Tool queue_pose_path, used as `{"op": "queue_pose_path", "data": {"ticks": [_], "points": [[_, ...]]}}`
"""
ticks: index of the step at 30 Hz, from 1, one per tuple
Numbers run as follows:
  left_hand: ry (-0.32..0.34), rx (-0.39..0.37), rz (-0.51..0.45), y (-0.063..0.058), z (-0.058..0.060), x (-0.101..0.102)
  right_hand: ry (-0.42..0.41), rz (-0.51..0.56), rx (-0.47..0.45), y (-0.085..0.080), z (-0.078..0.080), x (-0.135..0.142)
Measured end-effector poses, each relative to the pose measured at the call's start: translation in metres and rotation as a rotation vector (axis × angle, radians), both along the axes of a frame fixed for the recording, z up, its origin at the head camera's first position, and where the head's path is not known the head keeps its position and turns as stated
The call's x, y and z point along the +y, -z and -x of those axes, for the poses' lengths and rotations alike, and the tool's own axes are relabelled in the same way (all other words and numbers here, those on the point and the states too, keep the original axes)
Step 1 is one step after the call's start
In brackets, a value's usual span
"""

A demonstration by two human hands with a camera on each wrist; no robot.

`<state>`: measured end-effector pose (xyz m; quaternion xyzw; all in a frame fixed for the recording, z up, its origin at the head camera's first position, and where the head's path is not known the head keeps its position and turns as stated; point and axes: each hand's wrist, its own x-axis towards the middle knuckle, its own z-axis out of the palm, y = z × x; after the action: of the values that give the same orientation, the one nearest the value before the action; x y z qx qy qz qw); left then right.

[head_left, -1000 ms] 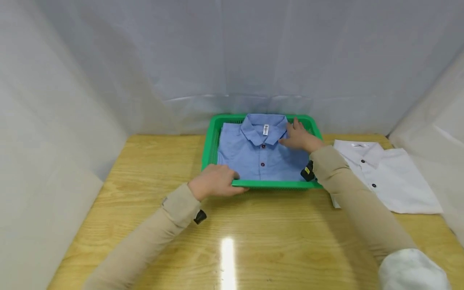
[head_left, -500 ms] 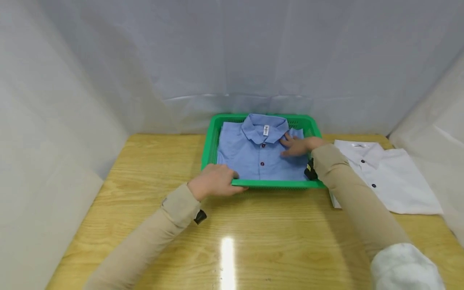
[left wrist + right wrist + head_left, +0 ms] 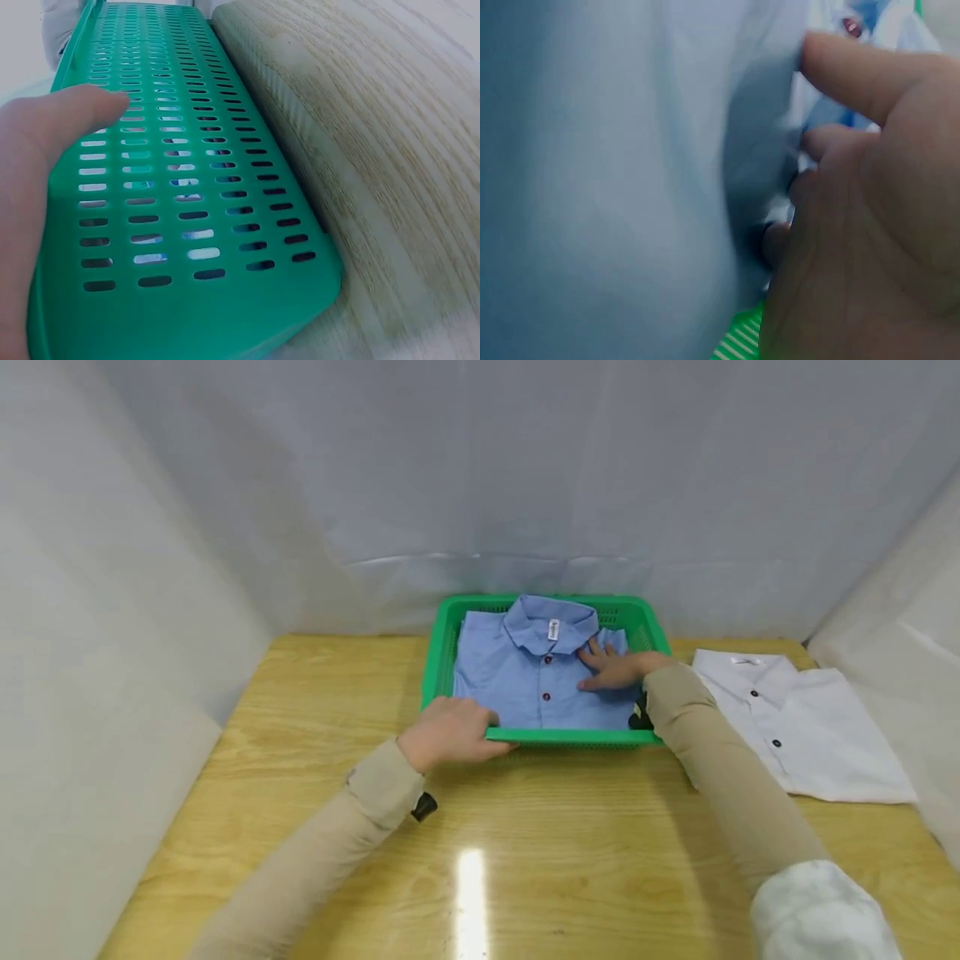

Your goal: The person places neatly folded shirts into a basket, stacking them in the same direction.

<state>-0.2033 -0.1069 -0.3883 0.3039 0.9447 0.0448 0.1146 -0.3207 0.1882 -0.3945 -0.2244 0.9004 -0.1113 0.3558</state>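
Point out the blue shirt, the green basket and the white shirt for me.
Blue shirt (image 3: pixel 528 677): head view, on the cloth of its front.
Green basket (image 3: pixel 573 737): head view, on the rim nearest the person.
White shirt (image 3: pixel 813 733): head view, on the middle of its front.

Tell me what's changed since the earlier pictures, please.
The right hand has drawn back slightly from the far side of the basket, and more of the blue shirt now shows behind it. Nothing was visibly taken hold of or let go. The left hand still grips the basket's front; the white shirt lies as before.
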Motion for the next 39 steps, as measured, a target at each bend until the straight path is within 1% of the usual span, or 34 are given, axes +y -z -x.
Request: {"op": "queue_pose_path", "data": {"ticks": [3,7,9,11,14,16,18,21,23,26,29,31,32,35,39], "points": [[-0.012,0.003,-0.008,0.0,0.001,0.003,-0.01,0.021,-0.019,0.01,0.007,0.007],[-0.018,0.005,0.006,0.001,0.001,0.003,-0.003,0.026,-0.018,0.025,0.015,0.013],[-0.014,0.001,0.01,0.001,0.002,0.003,0.015,0.032,-0.025,0.023,0.012,0.012],[-0.012,-0.005,0.012,0.001,0.002,0.003,0.023,0.028,-0.028,0.018,0.007,0.009],[-0.021,-0.012,0.016,0.001,0.002,0.001,0.044,0.025,-0.028,0.003,-0.004,-0.001],[-0.029,-0.011,0.019,0.0,0.002,0.0,0.043,-0.013,0.021,-0.005,-0.008,-0.005],[-0.034,-0.009,0.023,0.0,0.002,-0.001,0.043,-0.081,0.099,-0.015,-0.015,-0.01],[-0.041,0.0,0.043,-0.001,0.002,-0.002,0.039,-0.23,0.223,-0.026,-0.023,-0.012],[-0.048,0.009,0.058,-0.001,0.002,-0.002,0.033,-0.317,0.262,-0.031,-0.028,-0.013],[-0.06,0.036,0.079,-0.001,0.003,-0.003,0.019,-0.375,0.281,-0.035,-0.031,-0.012],[-0.061,0.069,0.081,0.0,0.004,-0.003,-0.003,-0.387,0.258,-0.04,-0.031,-0.011],[-0.052,0.092,0.067,-0.001,0.005,-0.004,-0.036,-0.4,0.236,-0.045,-0.03,-0.01],[-0.041,0.105,0.056,-0.001,0.005,-0.004,-0.051,-0.395,0.227,-0.049,-0.03,-0.009],[-0.001,0.151,0.037,-0.003,0.005,-0.007,-0.039,-0.334,0.218,-0.056,-0.031,-0.004],[0.071,0.25,0.021,-0.005,0.002,-0.011,0.021,-0.147,0.215,-0.063,-0.037,0.007]]}}
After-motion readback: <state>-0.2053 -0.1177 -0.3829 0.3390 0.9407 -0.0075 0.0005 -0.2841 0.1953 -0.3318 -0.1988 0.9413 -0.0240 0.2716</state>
